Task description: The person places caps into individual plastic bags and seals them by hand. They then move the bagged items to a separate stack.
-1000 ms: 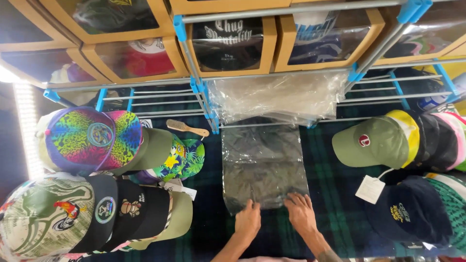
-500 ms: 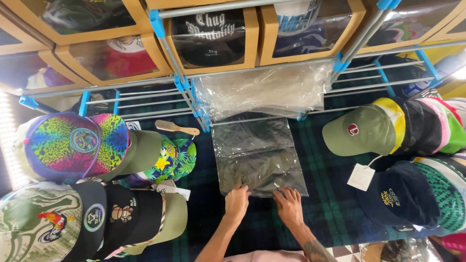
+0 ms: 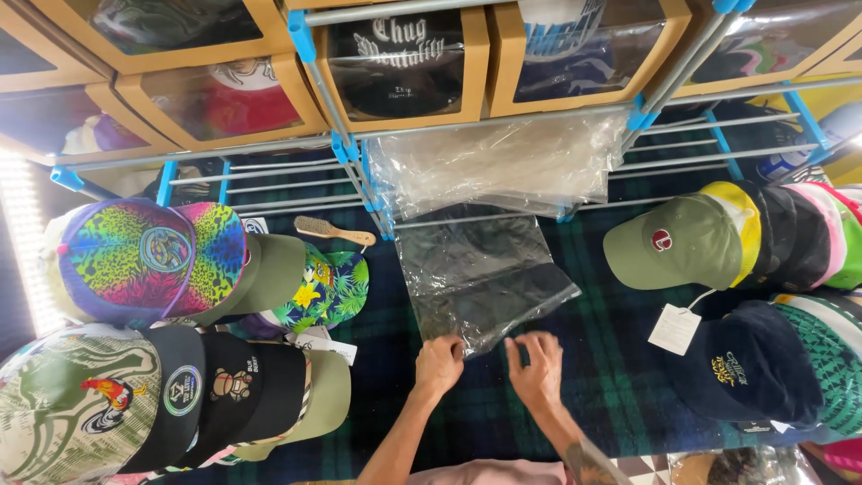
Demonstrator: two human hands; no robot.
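**Two hands at a clear plastic bag among stacked caps**

Dark green-and-blue plaid cloth [image 3: 620, 386] covers the work surface. Metal wire rack with blue plastic joints [image 3: 346, 153] runs along the far side. On its top tier, five tan cardboard display boxes with clear windows [image 3: 489, 58] are at least partly in view, each showing a cap; the middle one holds a black cap.

Caps lie in four overlapping rows: two left, two right. Front left row starts with a camouflage cap with a rooster patch [image 3: 76, 409]; behind it, a rainbow leopard-print cap [image 3: 144, 256]. Right rows start with an olive cap with a round red patch [image 3: 678, 242] and a navy cap [image 3: 750, 364]. Exact cap count cannot be told.

One pile of crumpled clear plastic bags [image 3: 498, 162] sits on the lower shelf. One flat clear plastic bag [image 3: 480, 274] lies mid-cloth, tilted. One wooden brush [image 3: 332, 232]. One white square hang tag [image 3: 675, 329].

Left hand [image 3: 440, 364] pinches the bag's near edge. Right hand [image 3: 537, 364], fingers curled, sits just beside that edge; contact cannot be told.
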